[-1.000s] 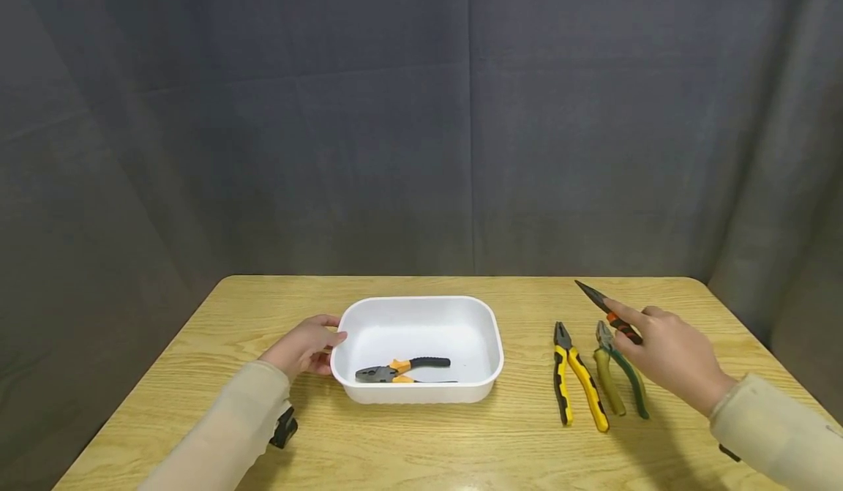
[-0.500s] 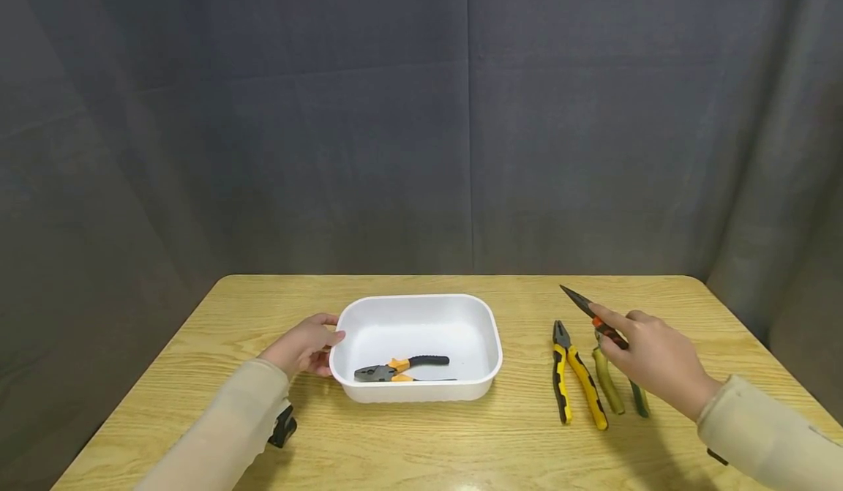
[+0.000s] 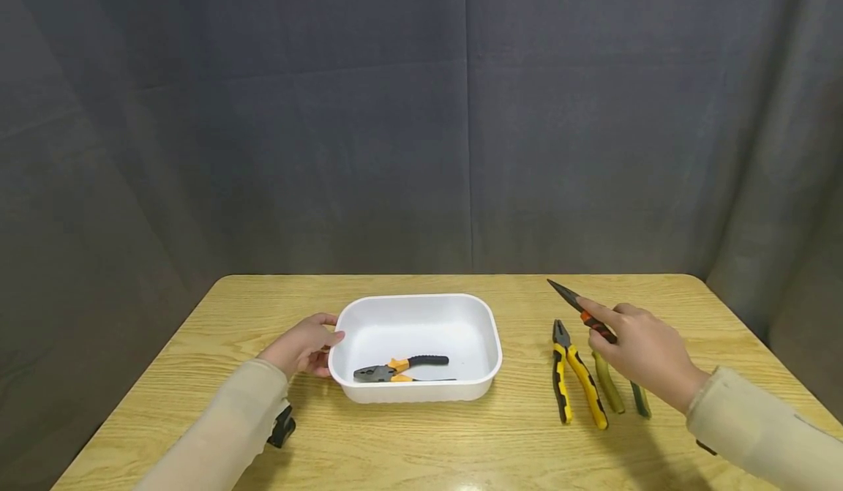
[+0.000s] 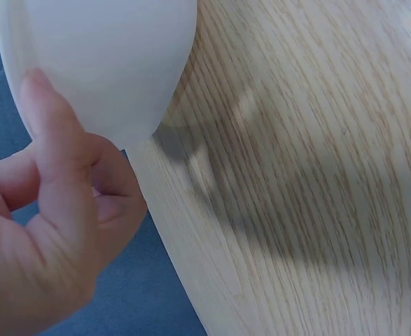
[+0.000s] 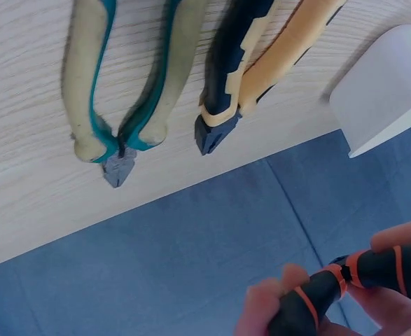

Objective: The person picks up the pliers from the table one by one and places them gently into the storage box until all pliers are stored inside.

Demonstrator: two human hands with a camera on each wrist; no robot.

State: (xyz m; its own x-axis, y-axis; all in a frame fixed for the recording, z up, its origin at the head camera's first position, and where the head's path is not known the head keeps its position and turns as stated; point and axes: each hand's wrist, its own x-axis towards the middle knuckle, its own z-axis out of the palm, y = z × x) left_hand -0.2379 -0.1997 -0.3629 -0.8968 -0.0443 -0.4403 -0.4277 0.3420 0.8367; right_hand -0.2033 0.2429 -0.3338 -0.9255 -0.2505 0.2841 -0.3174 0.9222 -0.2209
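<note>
In the head view my left hand (image 3: 304, 346) grips the left end of a white plastic basin (image 3: 421, 392), thumb over the rim and fingers under it. Inside the basin lie combination pliers (image 3: 375, 374) with orange-and-black handles. My right hand (image 3: 648, 348) holds long-nose pliers (image 3: 563, 293) raised over the table, their dark pointed tip aimed to the far left. The right wrist view shows their black-and-red handles (image 5: 384, 269) between thumb and fingers. Below and left of that hand lie yellow-and-black pliers (image 3: 560, 381). Beside these, green-handled pliers (image 3: 607, 385) are partly hidden by the hand.
The wooden table (image 3: 428, 447) has rounded far corners. A dark grey curtain (image 3: 369, 147) hangs behind it and along both sides. Bare wood separates the basin from the yellow-and-black pliers.
My right hand has moved left with the long-nose pliers, now covering the head of the green-handled pliers. My left hand and the basin have stayed put.
</note>
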